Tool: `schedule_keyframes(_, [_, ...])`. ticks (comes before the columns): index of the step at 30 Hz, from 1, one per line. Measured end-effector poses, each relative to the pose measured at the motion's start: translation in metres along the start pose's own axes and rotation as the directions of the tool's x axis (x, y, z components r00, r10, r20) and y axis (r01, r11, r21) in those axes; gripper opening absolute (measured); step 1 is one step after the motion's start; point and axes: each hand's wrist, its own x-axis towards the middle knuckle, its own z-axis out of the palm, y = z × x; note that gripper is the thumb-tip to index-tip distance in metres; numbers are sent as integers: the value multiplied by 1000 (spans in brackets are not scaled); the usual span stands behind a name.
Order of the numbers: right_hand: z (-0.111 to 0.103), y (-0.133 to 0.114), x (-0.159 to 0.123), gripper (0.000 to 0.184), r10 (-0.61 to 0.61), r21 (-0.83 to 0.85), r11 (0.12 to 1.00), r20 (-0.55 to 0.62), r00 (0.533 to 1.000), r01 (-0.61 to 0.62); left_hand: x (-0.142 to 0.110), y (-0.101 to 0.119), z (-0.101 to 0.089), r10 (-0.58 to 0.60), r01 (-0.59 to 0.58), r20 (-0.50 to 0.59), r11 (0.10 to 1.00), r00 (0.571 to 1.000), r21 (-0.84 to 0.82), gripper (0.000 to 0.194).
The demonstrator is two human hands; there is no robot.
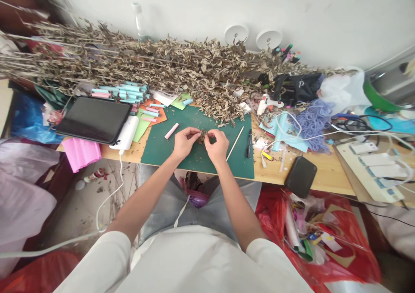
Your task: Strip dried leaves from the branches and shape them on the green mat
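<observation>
Over a dark green cutting mat (158, 148), my left hand (186, 144) and my right hand (217, 146) meet from either side at a small clump of dried leaves (202, 136). The fingers of both hands are pinched closed on it. A pink paper roll (171, 131) lies left of my left hand. On the other side, a thin wooden stick (234, 144) and a black pen (248, 144) rest on the mat. Just beyond my hands is a loose heap of dried leaves (220, 109).
Bundled dried stalks (129, 55) line the wall. Left are a black tablet (94, 118), a white power bank (126, 133) and several blue paper rolls (132, 92). Right are a glue gun (268, 104), purple yarn (313, 124), a black phone-like device (301, 176) and a power strip (369, 167).
</observation>
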Motion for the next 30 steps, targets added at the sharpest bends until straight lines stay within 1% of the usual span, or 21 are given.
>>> schedule_keyframes(5, [-3,-5,0,2,-27,10,1000,-32,999,28,0,-1,0,-9,9,10,1000,1000,-26,21])
schedule_keyframes(6, [-3,-5,0,4,-36,17,999,-33,999,37,-1,-1,0,-6,6,11,1000,1000,-30,21])
schedule_keyframes(9, [-3,-5,1,15,-84,34,996,3,996,84,-2,0,1,8,-7,28,1000,1000,-29,21])
schedule_keyframes(12, [0,-2,0,14,-116,51,992,45,992,114,-3,0,1,-13,16,71,999,997,-31,25])
schedule_keyframes(15, [1,1,-1,12,-105,61,993,53,993,102,-2,-1,2,-43,45,79,999,996,-19,28])
schedule_keyframes(18, [0,1,-1,10,-63,49,997,6,998,62,-1,-3,1,-44,44,46,999,998,-16,26])
schedule_keyframes(20, [-1,1,-1,9,-41,51,998,-25,999,42,-1,-4,0,-36,36,39,999,999,-18,25])
schedule_keyframes(22, [-2,-1,0,8,-34,56,998,-31,999,36,0,-4,-1,-26,27,41,1000,999,-14,25])
schedule_keyframes(26, [-4,-3,0,7,-35,51,998,-7,999,35,0,-3,-1,-13,13,49,1000,999,-3,24])
schedule_keyframes(30, [-3,-3,0,12,-72,38,997,62,996,70,-1,-2,-1,-16,15,68,1000,998,4,28])
